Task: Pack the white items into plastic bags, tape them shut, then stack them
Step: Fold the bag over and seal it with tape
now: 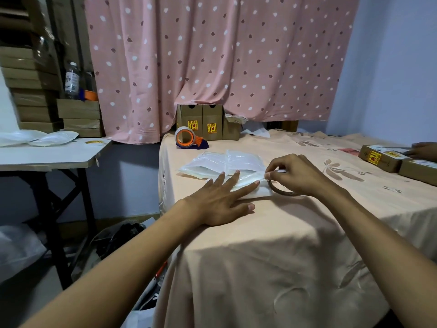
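Head view: bagged flat white item (256,191) near the peach worktop's (295,233) left edge.
Your left hand (220,204) presses it, fingers straight; your right hand (295,174) pinches the end of a small brown tape roll (281,192). Probably light, slippery: pin near the flap.

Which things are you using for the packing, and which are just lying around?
In use: left hand, right hand, small tape roll, front packet, packet pile.
Lying about: orange tape dispenser, water bottle, brown boxes.
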